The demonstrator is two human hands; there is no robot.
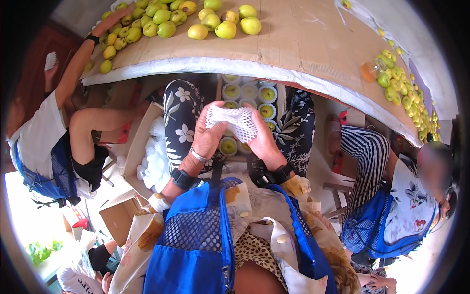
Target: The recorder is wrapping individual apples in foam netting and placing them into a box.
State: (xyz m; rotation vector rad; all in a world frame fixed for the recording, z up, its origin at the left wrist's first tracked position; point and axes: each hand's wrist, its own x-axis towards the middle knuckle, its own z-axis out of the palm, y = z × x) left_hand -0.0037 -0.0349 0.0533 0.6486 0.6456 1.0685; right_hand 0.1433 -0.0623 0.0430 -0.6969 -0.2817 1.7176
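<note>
A white foam fruit net (235,123) is stretched between my two hands above my lap; I see no fruit inside it. My left hand (207,136) pinches its narrower end with thumb and fingers. At the flared end, my right hand (267,141) holds the mesh along its side. Below them, between my knees, stands a cardboard box (281,104) with yellow-green apples (228,146) set in rows, each in a foam net. My hands and the net hide part of these rows. To my left, a carton (137,141) holds a heap of loose foam nets (154,161).
A cardboard-covered table (293,44) lies ahead, with apple piles at left (161,16) and right (400,82). A jar of orange content (369,71) is by the right pile. Co-workers sit either side; the left one's hand (114,18) touches apples. An open carton (119,220) is behind left.
</note>
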